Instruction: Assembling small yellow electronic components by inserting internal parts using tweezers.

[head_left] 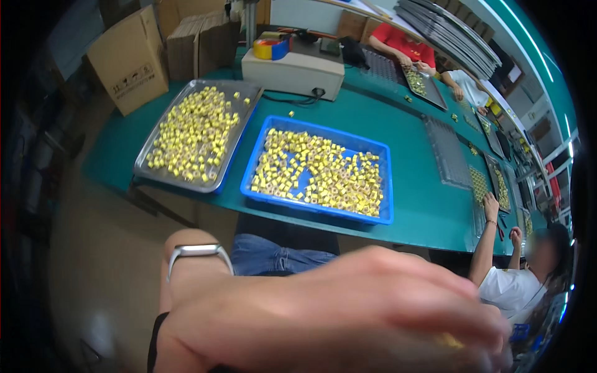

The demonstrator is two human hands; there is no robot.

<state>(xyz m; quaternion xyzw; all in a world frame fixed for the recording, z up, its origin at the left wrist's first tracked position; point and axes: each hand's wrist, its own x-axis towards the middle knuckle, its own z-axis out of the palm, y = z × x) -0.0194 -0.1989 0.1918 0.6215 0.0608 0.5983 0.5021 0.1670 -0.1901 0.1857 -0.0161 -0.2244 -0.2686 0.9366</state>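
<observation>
Very close and blurred, my left hand reaches across the lower part of the head view from the left. A watch with a pale band is on that arm. Its fingers are curled together, and a small yellow thing shows between them; its exact kind is too blurred to make out. My right hand cannot be seen. Beyond my hand, a blue plastic tray holds many small yellow-wrapped blocks with tan ends. Left of it, a metal tray holds more such blocks.
Both trays stand on a green table. Behind them is a beige box-shaped device with rolls of coloured tape. Cardboard boxes stand at the back left. A clear plastic tray lies at right, near co-workers.
</observation>
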